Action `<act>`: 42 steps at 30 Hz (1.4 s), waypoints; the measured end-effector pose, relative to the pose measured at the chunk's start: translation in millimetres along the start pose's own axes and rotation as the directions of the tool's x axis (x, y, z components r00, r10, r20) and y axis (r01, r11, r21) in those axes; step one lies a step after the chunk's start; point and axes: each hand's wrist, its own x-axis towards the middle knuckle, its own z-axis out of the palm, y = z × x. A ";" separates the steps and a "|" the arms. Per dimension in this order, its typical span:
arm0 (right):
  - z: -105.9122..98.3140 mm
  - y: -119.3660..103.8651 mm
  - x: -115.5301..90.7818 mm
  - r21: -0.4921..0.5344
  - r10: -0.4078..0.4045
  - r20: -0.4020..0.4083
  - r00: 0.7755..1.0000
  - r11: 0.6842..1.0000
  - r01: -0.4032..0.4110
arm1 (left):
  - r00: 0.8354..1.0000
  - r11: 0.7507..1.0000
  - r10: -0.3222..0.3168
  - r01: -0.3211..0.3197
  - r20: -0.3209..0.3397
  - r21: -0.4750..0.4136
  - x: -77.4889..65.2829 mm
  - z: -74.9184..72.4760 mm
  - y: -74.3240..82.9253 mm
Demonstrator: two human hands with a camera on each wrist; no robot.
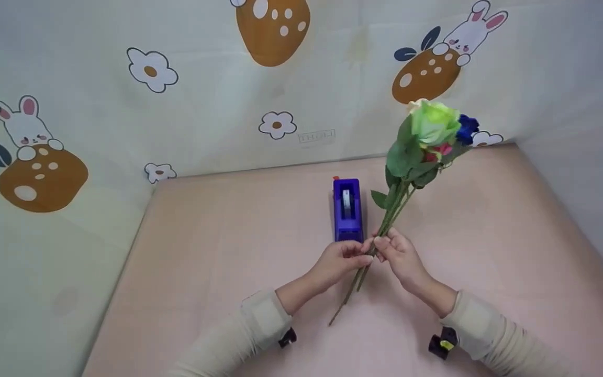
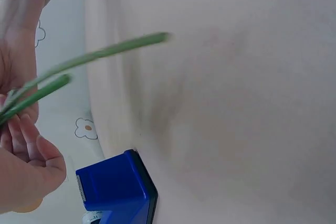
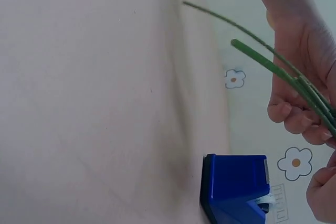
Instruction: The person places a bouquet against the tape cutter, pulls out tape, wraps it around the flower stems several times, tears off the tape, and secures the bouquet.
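A small bouquet of artificial-looking flowers (image 1: 434,123) is held tilted over the table, blooms up and to the right. It has a large yellow-green rose, a blue bloom and a pinkish-red one among green leaves. My left hand (image 1: 337,264) pinches the stems (image 3: 262,59) low down, thumb across them. Just above and to the right, my right hand (image 1: 403,262) grips the same stems between thumb and fingers. The bare stem ends stick out below both hands, at uneven lengths. Right beyond the left hand stands a blue tape dispenser (image 1: 347,209), its near end by the fingers.
A pale pink cloth-covered table (image 1: 218,246) lies under the hands. Behind and at both sides rises a light backdrop (image 1: 202,131) printed with rabbits and flowers. In the right wrist view, the dispenser's serrated cutting edge (image 3: 266,171) faces the backdrop.
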 end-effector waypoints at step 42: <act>-204.8 -39.4 -4.2 -0.951 -0.290 -0.087 0.953 0.309 0.007 | 0.853 0.916 -0.200 0.337 -0.483 0.217 -18.6 -117.0 -49.7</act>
